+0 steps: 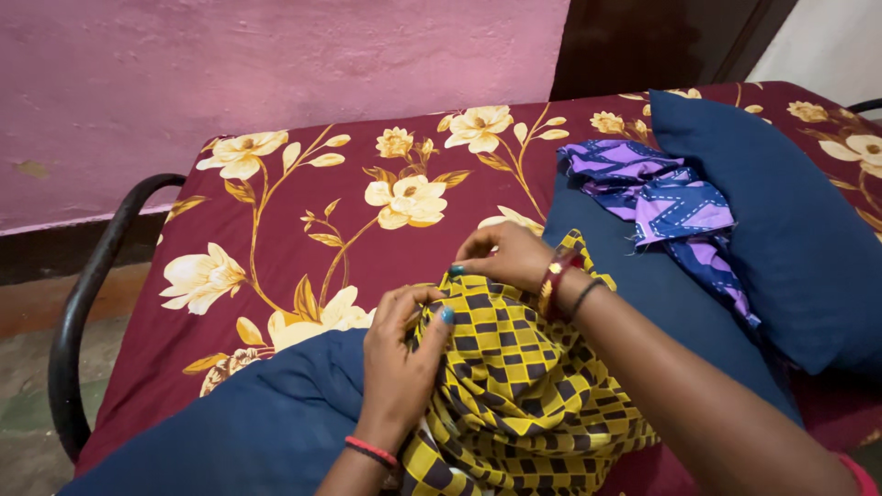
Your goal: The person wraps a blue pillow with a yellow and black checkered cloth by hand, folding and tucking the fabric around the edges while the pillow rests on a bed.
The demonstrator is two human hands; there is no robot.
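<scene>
— How far along is the yellow checked cloth?

— It lies bunched on the near bed; its top edge is pinched by the left hand and right hand. Most appears unfolded yet.

yellow-black checked cloth | bunched, crumpled | on bed, near edge

The yellow checked cloth runs off the near edge, its lower part unseen. The left hand has fingertips buried in its folds. The far-right blue pillow is cut by the right edge, and covers part of the purple cloth.
</scene>
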